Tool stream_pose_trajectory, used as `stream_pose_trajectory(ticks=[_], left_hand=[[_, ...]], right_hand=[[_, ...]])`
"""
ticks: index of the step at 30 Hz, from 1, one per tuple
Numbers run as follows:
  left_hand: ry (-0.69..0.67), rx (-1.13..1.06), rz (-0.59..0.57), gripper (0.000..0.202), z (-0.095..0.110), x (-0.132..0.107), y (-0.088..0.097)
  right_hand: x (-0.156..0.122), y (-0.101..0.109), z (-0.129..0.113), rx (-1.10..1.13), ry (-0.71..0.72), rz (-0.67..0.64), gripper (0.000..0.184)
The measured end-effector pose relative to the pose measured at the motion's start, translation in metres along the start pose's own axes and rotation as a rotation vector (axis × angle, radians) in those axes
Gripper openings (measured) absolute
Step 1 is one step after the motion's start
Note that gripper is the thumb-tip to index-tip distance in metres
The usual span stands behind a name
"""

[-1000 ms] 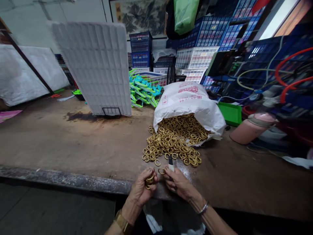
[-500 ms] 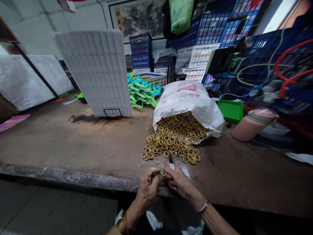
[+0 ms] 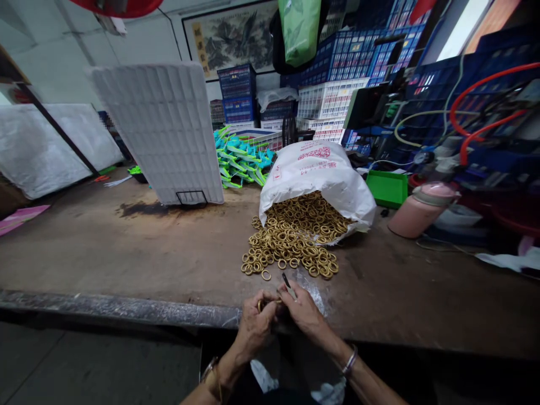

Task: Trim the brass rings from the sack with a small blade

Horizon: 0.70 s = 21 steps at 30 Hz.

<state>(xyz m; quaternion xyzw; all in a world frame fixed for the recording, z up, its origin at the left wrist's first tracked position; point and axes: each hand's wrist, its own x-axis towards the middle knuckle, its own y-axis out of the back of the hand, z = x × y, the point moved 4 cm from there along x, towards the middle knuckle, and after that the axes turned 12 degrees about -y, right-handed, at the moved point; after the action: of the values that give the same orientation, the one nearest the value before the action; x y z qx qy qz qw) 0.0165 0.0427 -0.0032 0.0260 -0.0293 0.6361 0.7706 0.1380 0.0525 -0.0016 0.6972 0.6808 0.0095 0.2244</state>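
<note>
My left hand (image 3: 253,322) is closed around a gold-coloured ring (image 3: 260,305), which partly shows between its fingers. Close beside it, my right hand (image 3: 304,314) is closed on a slim tool with a dark tip and pale body (image 3: 290,290), tilted up and leftward. The fingertips of both hands meet just above the table's front edge, and what lies between them is largely covered. Beyond them, many loose gold rings (image 3: 291,247) spill from the mouth of a white woven sack (image 3: 314,169) lying on its side. One ring (image 3: 266,275) lies nearest my hands.
On the wooden table (image 3: 177,253) stands a white padded panel (image 3: 164,135), with green and turquoise pieces (image 3: 242,160) behind it. A green tray (image 3: 387,188) and a pink bottle (image 3: 423,209) are right of the sack. Stacked crates (image 3: 333,101) rise behind.
The ring held up between both hands has dropped lower and is now mostly hidden by the fingers. My right hand has moved closer to the left, and its tool tilts more leftward. The view shifted slightly.
</note>
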Motion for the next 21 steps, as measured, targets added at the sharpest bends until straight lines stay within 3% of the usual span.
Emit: stream_pose_trajectory(ticks=[2,5,14,19,21], left_hand=[[0.131,-0.127,0.026,0.013,-0.003,-0.002,-0.002],[0.199,-0.278,0.042,0.020,-0.004,-0.005,-0.003],[0.288,-0.333,-0.015,0.025,-0.005,-0.007,-0.001],[0.244,-0.423,-0.057,0.026,0.000,-0.010,-0.004],[0.236,-0.435,-0.044,0.026,0.000,-0.011,-0.004]], right_hand=[[-0.003,-0.002,-0.004,-0.061,0.062,-0.015,0.024],[-0.005,-0.006,-0.004,-0.106,0.084,-0.032,0.025],[-0.002,-0.008,0.000,-0.102,0.039,-0.044,0.029],[-0.003,-0.011,-0.003,-0.050,0.041,-0.121,0.031],[-0.001,-0.008,-0.002,-0.059,0.049,-0.079,0.029]])
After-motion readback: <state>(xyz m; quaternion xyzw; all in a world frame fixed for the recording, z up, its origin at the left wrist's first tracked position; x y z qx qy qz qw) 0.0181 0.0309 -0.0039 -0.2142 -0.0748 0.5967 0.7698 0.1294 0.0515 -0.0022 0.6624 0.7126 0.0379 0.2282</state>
